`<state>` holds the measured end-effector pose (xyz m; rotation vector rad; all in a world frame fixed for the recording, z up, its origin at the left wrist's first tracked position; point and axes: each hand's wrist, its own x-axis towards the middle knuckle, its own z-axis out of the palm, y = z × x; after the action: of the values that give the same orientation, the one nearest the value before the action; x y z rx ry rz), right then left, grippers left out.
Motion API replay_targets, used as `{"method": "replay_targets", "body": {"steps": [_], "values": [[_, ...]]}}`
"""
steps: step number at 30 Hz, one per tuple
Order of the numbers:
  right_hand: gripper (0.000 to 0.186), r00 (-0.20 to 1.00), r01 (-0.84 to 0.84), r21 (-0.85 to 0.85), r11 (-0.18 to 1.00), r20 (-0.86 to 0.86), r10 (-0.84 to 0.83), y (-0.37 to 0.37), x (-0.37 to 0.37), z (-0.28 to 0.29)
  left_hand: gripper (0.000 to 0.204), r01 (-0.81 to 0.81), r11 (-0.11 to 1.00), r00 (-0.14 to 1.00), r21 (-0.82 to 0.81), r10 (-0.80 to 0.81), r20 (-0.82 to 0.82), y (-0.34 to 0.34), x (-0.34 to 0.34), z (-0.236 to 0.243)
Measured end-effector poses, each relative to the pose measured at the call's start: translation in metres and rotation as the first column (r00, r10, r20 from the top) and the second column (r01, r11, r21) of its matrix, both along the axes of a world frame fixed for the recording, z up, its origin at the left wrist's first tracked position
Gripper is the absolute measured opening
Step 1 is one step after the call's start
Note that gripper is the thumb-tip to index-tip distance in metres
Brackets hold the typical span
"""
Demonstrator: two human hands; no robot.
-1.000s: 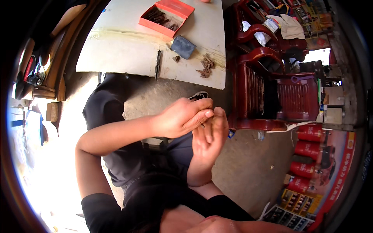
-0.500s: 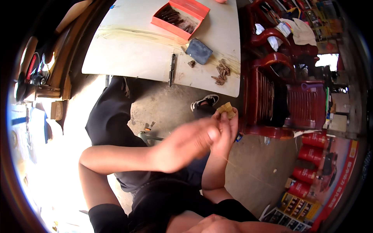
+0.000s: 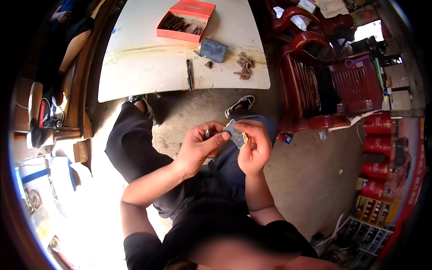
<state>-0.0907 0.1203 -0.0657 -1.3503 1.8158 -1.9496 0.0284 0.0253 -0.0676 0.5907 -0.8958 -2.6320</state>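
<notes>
In front of my lap, my right hand [image 3: 255, 146] pinches a small, rough-edged piece of sandpaper [image 3: 237, 136], dark grey on its face with a yellowish edge. My left hand [image 3: 199, 146] is closed beside it, thumb tip against the sandpaper's left edge. A small shiny bit shows between the left fingers; what they grip is mostly hidden. On the table [image 3: 135, 76] beyond lie a pile of short brown sticks [image 3: 244, 66], a small brown lump [image 3: 209, 65], a dark grey block-like thing [image 3: 213, 50] and a black pen [image 3: 189, 74].
An open red box [image 3: 180, 33] holding many brown sticks stands farther back on the table. Dark red wooden chairs [image 3: 310, 85] are at the right, with red canisters [image 3: 375, 144] below them. At the far left a person's bare leg [image 3: 74, 51] shows beside a wooden bench [image 3: 76, 99].
Both hands have drawn in toward my body. The sandpaper has turned from its yellowish side to its grey side. My left hand, blurred before, is now steady against it.
</notes>
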Motion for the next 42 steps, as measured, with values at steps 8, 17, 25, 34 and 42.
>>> {"method": "replay_targets", "body": {"steps": [8, 17, 25, 34, 42], "values": [[0.021, 0.737, -0.332, -0.012, 0.943, 0.620, 0.267, 0.036, 0.008, 0.000, 0.009, -0.346, 0.918, 0.937, -0.193, 0.348, -0.023, 0.056, 0.015, -0.008], [0.012, 0.538, -0.409, -0.082, 0.909, 0.783, 0.312, 0.060, 0.026, 0.002, 0.023, -0.423, 0.315, 0.685, -0.850, 0.724, -0.073, 0.100, 0.023, 0.006], [0.011, 0.638, -0.367, -0.209, 0.907, 0.653, 0.409, 0.083, 0.035, 0.007, 0.022, -0.309, 0.302, 0.751, -0.902, 0.660, -0.036, 0.125, 0.027, 0.025], [0.015, 0.802, -0.164, -0.279, 0.946, 0.521, 0.293, 0.079, 0.046, 0.020, 0.016, -0.431, 0.424, 0.788, -0.796, 0.607, -0.103, 0.124, 0.025, 0.029], [0.012, 0.898, -0.250, -0.123, 0.961, 0.342, 0.277, 0.063, 0.048, 0.008, 0.015, -0.471, 0.694, 0.823, -0.544, 0.568, 0.011, 0.103, 0.028, 0.016]]}}
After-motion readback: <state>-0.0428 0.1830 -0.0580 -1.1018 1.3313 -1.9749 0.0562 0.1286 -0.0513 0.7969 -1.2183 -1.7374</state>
